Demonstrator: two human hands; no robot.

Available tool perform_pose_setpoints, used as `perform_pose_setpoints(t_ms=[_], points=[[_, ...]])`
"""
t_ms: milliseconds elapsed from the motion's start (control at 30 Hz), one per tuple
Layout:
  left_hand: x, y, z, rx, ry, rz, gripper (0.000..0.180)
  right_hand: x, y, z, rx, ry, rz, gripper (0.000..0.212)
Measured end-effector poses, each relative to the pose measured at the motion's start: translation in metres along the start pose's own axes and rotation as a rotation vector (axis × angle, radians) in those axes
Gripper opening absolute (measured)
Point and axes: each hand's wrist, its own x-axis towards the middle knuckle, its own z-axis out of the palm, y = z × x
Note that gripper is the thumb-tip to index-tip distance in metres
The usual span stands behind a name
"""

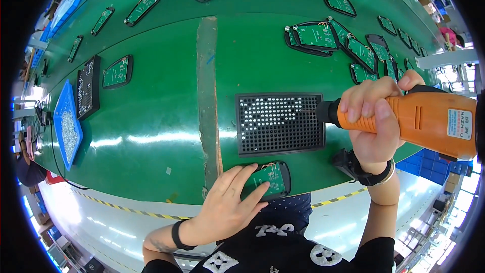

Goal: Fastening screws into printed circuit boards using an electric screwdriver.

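Observation:
My right hand [376, 116] is wrapped round an orange electric screwdriver [429, 121] with a black nose. The nose points left, over the right side of a black screw tray [283, 149]; I cannot make out whether the bit touches a screw. White-looking screw heads fill many holes in the tray's upper part, while lower holes look dark. At the table's near edge, my left hand [230, 199] grips a green circuit board [274, 176] in a black rounded casing. Its fingers lie across the board's left part and hide it. Thin wires show at the board's top.
More cased boards lie in a cluster [316, 35] at the right and along the table's far side. On the left are another black screw tray [88, 88], a blue bin [60, 111] of small pale parts and a single cased board [117, 72]. A worn strip [208, 91] crosses the green table.

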Motion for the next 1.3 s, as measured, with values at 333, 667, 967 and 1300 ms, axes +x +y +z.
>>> perform_pose_setpoints(t_ms=[333, 667, 967, 1300], points=[[0.004, -0.007, 0.018, -0.069, 0.172, -0.049, 0.039, -0.014, -0.028, 0.007, 0.053, 0.058, -0.070, 0.028], [0.002, -0.012, 0.021, -0.193, 0.223, -0.070, 0.033, -0.092, -0.074, 0.021, 0.175, -0.145, -0.080, 0.047], [0.003, -0.011, 0.023, -0.140, 0.222, -0.036, 0.032, -0.097, -0.068, 0.026, 0.153, -0.238, -0.046, 0.038], [0.002, -0.011, 0.024, -0.132, 0.238, -0.048, 0.032, -0.100, -0.065, 0.027, 0.133, -0.256, -0.023, 0.037]])
